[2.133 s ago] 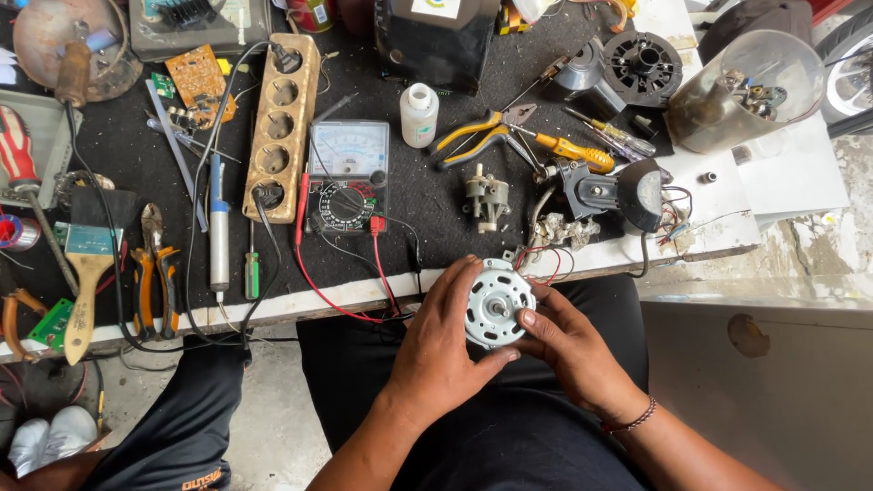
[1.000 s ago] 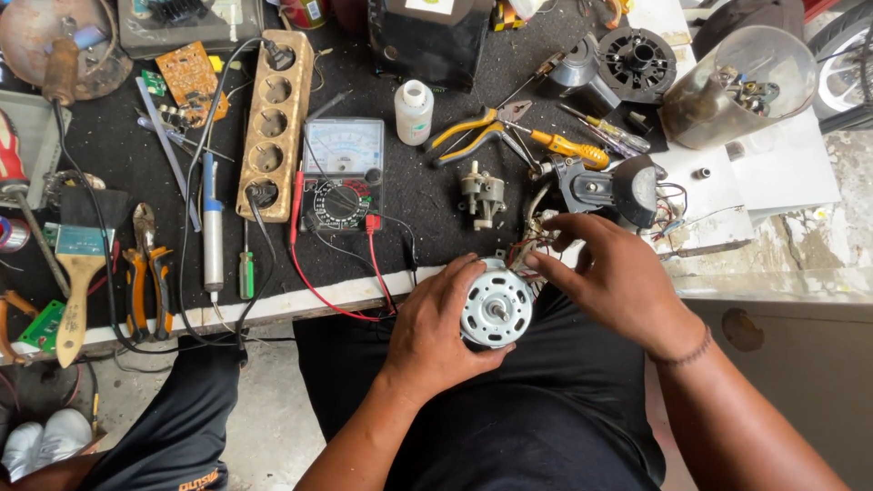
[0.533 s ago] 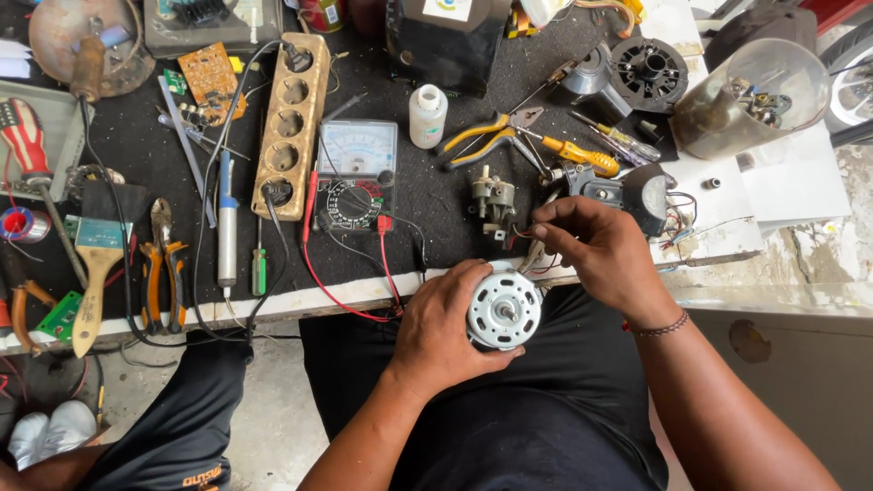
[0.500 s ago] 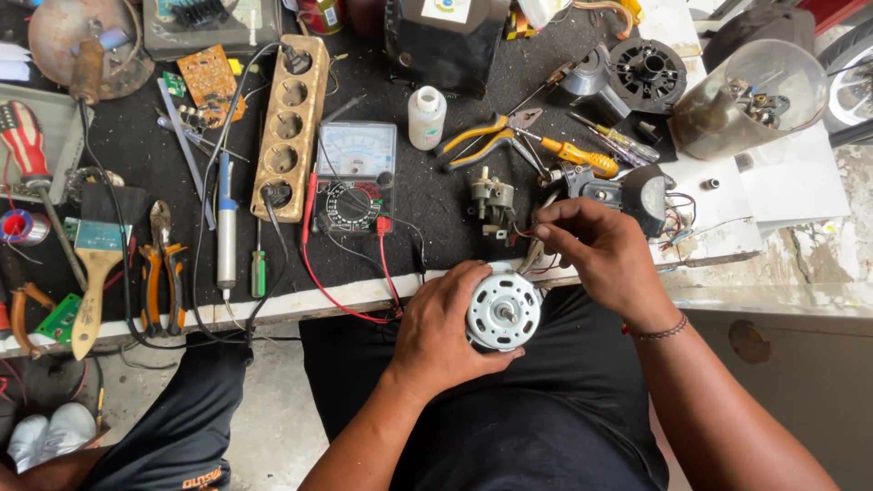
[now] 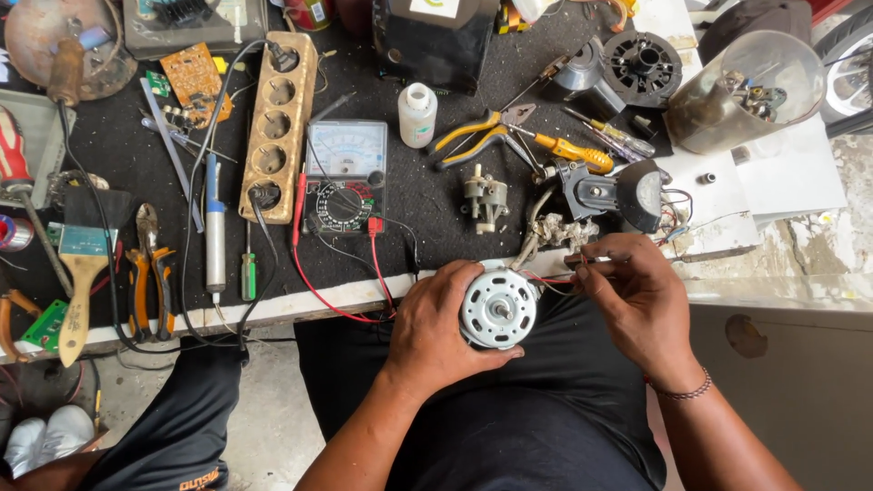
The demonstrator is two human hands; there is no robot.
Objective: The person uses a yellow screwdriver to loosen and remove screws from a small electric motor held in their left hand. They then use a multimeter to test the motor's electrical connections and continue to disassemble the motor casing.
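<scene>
1. You are holding a small round electric motor (image 5: pixel 497 307) over your lap, just off the near edge of the workbench (image 5: pixel 300 300). Your left hand (image 5: pixel 435 327) is grasping its body from the left side, with the silver end plate and shaft facing up toward you.
2. Your right hand (image 5: pixel 639 300) is pinching something thin between thumb and fingers just to the right of the motor — it is too small to say whether it is a wire end or a slim tool. Thin wires (image 5: pixel 546 280) are running from the motor toward that hand.
3. Those wires are looking fine and fragile, so a pull from your right hand may be snapping one off at the motor.
4. The motor is hanging over your lap with only one hand on it — if that grip is loosening, it is likely dropping to the floor and dragging the wires with it.
5. The red test lead (image 5: pixel 314 277) from the analogue multimeter (image 5: pixel 346 175) is draping over the bench edge beside your left wrist, so a sideways move may be snagging it and tugging the meter.
6. Compared with half a second earlier, your right hand is sitting lower and further right, away from the parts on the bench. Your left hand is keeping the same grip on the motor.
</scene>
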